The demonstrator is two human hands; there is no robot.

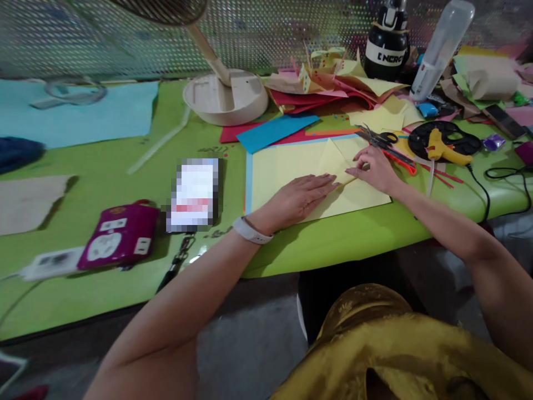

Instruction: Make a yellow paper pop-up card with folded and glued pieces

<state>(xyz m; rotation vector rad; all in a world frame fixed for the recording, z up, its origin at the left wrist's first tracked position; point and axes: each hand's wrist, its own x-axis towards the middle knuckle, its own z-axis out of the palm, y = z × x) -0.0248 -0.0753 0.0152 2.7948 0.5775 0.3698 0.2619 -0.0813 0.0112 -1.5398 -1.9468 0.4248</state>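
Pale yellow paper sheets (287,161) lie at the table's front edge, with blue paper showing along their left and top sides. On top of them is a smaller yellow piece of paper (333,158), folded to a point at its upper end. My left hand (297,197) lies flat, fingers stretched toward the right, its fingertips on the folded paper's lower part. With thumb and fingers closed, my right hand (372,169) pinches the folded paper's right edge. Just beyond it are black-handled scissors (387,139) and an orange utility knife (402,161).
A yellow glue gun (447,150) with its cord lies at the right. Behind are a fan base (227,103), heaped coloured paper (328,89), a black bottle (386,50) and a clear bottle (441,50). Leftward lie a phone (194,194) and a purple power strip (119,236).
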